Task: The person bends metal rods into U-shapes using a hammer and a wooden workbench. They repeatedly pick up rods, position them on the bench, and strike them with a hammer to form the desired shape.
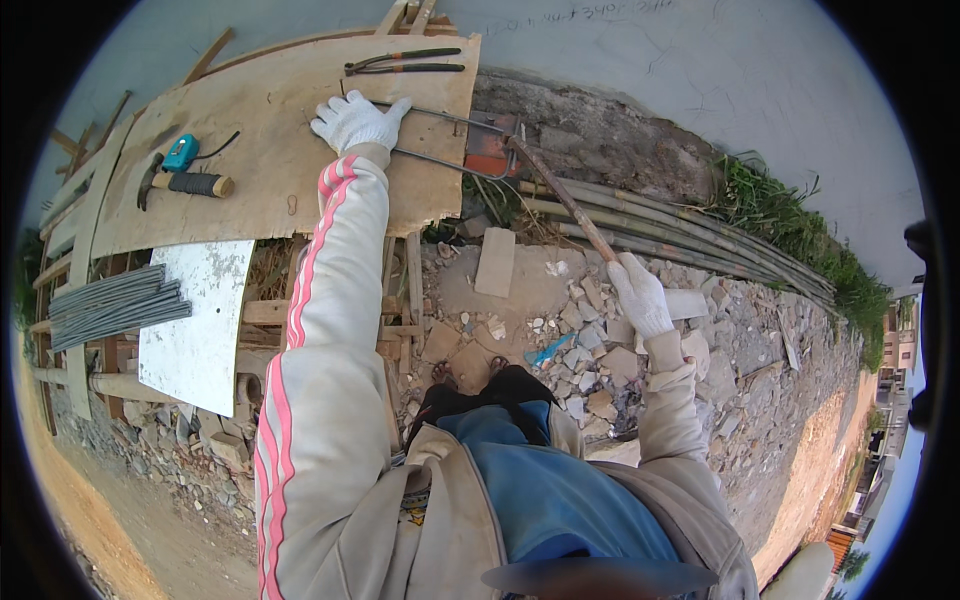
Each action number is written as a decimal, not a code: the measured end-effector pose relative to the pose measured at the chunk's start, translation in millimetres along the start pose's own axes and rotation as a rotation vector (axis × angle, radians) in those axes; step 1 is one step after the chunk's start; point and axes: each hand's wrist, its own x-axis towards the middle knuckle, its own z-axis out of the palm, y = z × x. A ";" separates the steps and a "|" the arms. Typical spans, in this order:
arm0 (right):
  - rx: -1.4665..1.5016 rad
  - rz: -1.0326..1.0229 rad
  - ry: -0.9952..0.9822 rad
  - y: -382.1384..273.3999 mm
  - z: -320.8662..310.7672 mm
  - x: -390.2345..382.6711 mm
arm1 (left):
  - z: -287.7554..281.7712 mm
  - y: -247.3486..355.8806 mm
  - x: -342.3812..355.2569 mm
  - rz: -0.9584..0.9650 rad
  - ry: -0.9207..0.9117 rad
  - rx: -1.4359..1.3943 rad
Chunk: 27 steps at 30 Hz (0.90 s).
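Observation:
My left hand [358, 122], in a white knit glove, lies on the wooden board with its fingers spread. It presses down over a thin steel rod [440, 114] bent into a long U shape. The bend of the rod sticks out past the board's right end, beside a reddish block [487, 152]. My right hand [640, 298], also gloved, is wrapped round the lower end of a long rusty bar [568, 200]. The bar slants up and left, its far end close to the rod's bend; whether they touch I cannot tell.
On the wooden board [270, 100] lie long-handled pincers [410, 61], a hammer [190, 184] and a teal tape measure [181, 153]. Cut steel rods [115, 306] rest partly on a white sheet [195, 345]. Long poles [690, 235] and rubble [600, 375] cover the ground to the right.

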 end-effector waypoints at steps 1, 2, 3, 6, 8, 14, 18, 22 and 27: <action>0.012 0.039 -0.033 13.9 -5.3 -12.5 | 1.9 0.1 0.3 -0.008 -0.004 0.003; 0.047 0.045 -0.065 27.3 -11.0 -25.7 | 3.6 0.5 0.9 -0.012 0.010 0.016; 0.076 0.098 -0.117 39.8 -17.3 -40.3 | 5.2 -0.2 0.2 -0.007 0.014 0.010; 0.072 0.063 -0.138 66.9 -32.4 -74.1 | 7.1 -0.9 1.5 -0.007 0.028 0.013; 0.122 0.082 -0.152 75.9 -40.0 -91.2 | 6.8 -1.2 2.6 -0.005 0.031 0.040; 0.232 0.200 -0.202 91.9 -67.7 -118.9 | 8.0 -2.1 5.4 -0.009 -0.007 0.060; 0.245 0.173 -0.201 105.0 -59.5 -112.8 | 6.2 -1.0 5.3 -0.023 0.001 0.092; 0.189 0.117 -0.161 120.8 -45.8 -111.5 | 0.9 1.2 4.8 -0.035 -0.067 0.097; 0.271 0.208 -0.179 124.3 -25.1 -119.0 | 1.5 0.1 3.3 -0.032 -0.033 0.064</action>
